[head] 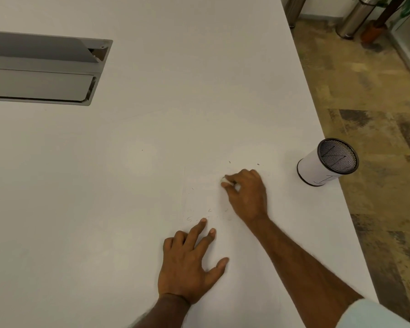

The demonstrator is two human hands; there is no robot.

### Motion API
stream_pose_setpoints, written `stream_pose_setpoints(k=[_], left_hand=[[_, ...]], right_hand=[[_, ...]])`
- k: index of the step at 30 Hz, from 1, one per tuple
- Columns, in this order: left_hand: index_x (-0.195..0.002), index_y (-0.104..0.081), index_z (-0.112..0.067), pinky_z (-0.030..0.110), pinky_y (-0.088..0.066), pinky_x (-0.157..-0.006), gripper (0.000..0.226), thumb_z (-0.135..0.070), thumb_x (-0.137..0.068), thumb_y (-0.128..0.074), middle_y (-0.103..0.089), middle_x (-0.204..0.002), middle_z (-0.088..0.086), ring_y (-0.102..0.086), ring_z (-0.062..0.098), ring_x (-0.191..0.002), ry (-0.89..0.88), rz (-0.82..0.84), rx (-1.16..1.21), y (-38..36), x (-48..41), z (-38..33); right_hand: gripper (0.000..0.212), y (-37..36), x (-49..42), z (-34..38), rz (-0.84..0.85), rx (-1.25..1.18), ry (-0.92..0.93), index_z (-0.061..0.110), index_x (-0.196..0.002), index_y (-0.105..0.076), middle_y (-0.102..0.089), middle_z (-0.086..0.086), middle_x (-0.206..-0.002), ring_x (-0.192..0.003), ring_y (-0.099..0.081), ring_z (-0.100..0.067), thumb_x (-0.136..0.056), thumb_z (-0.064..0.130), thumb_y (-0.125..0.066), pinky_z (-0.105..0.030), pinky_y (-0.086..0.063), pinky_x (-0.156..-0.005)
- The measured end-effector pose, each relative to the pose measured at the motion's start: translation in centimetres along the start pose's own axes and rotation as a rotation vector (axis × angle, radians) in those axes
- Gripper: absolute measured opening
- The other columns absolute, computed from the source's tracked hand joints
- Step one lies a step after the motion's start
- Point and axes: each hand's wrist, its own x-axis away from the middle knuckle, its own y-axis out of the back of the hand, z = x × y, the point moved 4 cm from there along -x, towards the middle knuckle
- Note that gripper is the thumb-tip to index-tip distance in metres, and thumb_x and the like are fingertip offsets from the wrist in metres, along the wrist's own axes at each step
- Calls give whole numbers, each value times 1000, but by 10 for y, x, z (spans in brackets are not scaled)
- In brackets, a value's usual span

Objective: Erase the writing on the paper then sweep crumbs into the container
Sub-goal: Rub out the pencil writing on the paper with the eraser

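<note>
A white sheet of paper (206, 197) lies on the white table, its edges faint. Traces of pencil writing (199, 215) remain near its lower part. My right hand (246, 192) is shut on a small white eraser (223, 179), pressed to the upper part of the paper. My left hand (189, 263) lies flat with fingers spread, holding the paper's near side down. A white cylindrical container (327, 162) with a black mesh inside stands near the table's right edge. Small dark crumbs (258, 164) are scattered just beyond the paper.
A grey metal cable hatch (45, 69) is set into the table (152, 114) at the far left. The table's right edge runs diagonally, with patterned carpet (376, 102) beyond. A steel bin (355, 17) and a potted plant (374, 29) stand on the floor far right.
</note>
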Motion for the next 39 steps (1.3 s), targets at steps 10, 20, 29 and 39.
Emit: stream_pose_setpoints(k=[10, 20, 29, 39], left_hand=[[-124, -68, -32, 38, -36, -84, 60, -71, -81, -58, -52, -146, -8, -51, 17, -95, -5, -7, 0, 1, 0, 0], [-124, -68, -31, 37, -33, -85, 60, -72, -82, -56, -53, -146, -8, -50, 16, -95, -4, 1, -3, 1, 0, 0], [-125, -68, -33, 39, -42, -85, 60, -73, -81, -57, -52, -146, -9, -51, 16, -97, 12, 8, -13, 0, 0, 0], [-125, -68, -33, 37, -33, -85, 60, -72, -81, -57, -53, -146, -8, -50, 16, -95, 5, 9, -7, 1, 0, -1]], right_hand=[[9, 14, 6, -4, 29, -48, 64, 16, -90, -72, -66, 1, -85, -83, -59, -19, -82, 19, -74, -39, -52, -71], [7, 1, 20, -4, 258, -829, -368, 9, -94, -57, -73, -11, -88, -75, -69, -25, -90, 7, -62, -35, -55, -69], [11, -8, 16, 13, 310, -1034, -535, 4, -102, -49, -71, -17, -102, -93, -71, -28, -96, 12, -53, -32, -55, -80], [8, -27, 6, 29, 343, -1129, -591, 6, -99, -49, -70, -19, -105, -96, -70, -29, -96, 11, -54, -34, -55, -85]])
